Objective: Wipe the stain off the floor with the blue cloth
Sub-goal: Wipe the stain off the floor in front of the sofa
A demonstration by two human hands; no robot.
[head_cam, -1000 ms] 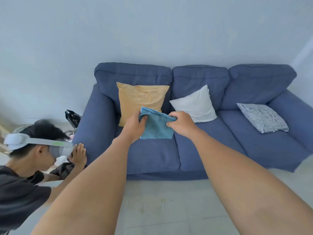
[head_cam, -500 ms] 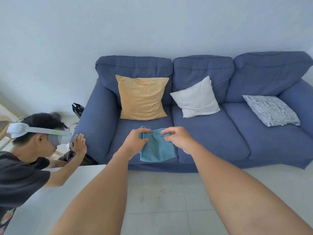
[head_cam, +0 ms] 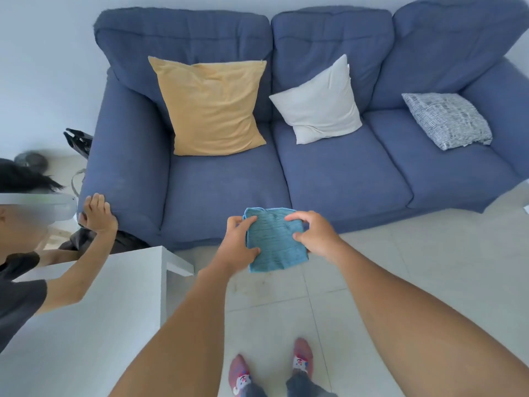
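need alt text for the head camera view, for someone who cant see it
Two bare hands, left hand and right hand, hold a blue cloth above a pale tiled floor, in front of a blue sofa with three cushions.

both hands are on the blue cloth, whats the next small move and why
Probably lower the folded blue ribbed cloth toward the faint brownish stain on the pale tiled floor. The left hand and right hand hold the cloth in the air, above the stain and not touching the floor, so no wiping has begun.
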